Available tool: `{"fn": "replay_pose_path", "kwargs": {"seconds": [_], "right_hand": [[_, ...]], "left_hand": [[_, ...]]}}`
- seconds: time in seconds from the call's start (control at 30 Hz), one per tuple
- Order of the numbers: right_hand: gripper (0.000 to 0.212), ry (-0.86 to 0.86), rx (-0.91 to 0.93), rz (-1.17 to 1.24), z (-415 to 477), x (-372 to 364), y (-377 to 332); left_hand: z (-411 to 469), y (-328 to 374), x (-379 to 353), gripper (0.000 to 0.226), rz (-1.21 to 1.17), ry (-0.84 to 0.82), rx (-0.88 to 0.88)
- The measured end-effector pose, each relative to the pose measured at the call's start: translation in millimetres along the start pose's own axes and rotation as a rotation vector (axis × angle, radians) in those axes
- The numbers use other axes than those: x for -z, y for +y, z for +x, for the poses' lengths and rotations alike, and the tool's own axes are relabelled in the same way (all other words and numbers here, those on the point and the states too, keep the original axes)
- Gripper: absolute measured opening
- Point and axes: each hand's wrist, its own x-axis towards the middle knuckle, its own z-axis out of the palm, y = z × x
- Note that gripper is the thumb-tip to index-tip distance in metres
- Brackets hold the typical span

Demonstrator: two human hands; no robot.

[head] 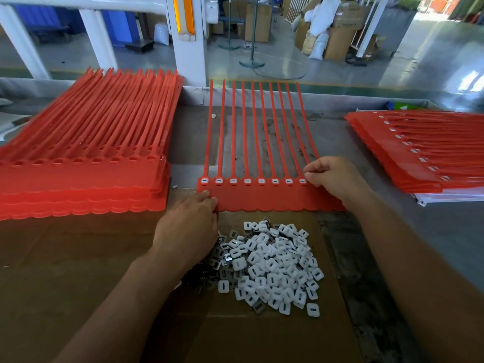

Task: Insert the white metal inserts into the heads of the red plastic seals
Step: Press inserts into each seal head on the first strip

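A joined strip of red plastic seals (262,197) lies across the middle of the bench, tails pointing away from me. Several heads along it hold white inserts (247,181). My left hand (188,226) rests on the strip's near left corner, fingertips on the red flag edge. My right hand (332,176) is over the strip's right end, thumb and fingers pinched together at a head; what they pinch is hidden. A loose pile of white metal inserts (272,263) sits on cardboard between my forearms.
A tall stack of red seal strips with open heads (86,174) stands at the left. A lower stack with inserts fitted (419,153) lies at the right. Brown cardboard (78,271) covers the near bench. A grey rail (340,98) bounds the far edge.
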Motion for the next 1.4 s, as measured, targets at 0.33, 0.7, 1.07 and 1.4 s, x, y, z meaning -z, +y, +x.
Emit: {"fn": "replay_pose_path", "kwargs": {"seconds": [0.33, 0.7, 1.07, 1.4], "right_hand": [[0.017, -0.424, 0.232, -0.267, -51, 6, -14], [0.024, -0.405, 0.329, -0.452, -59, -7, -10], [0.019, -0.262, 0.357, -0.261, -59, -3, -7], [0.016, 0.029, 0.196, 0.008, -26, 15, 12]], "left_hand": [[0, 0, -1, 0.036, -0.016, 0.012, 0.003], [0, -1, -1, 0.038, -0.011, -0.004, 0.003], [0, -1, -1, 0.036, -0.009, 0.004, -0.005], [0, -1, -1, 0.038, -0.021, -0.004, 0.012]]}}
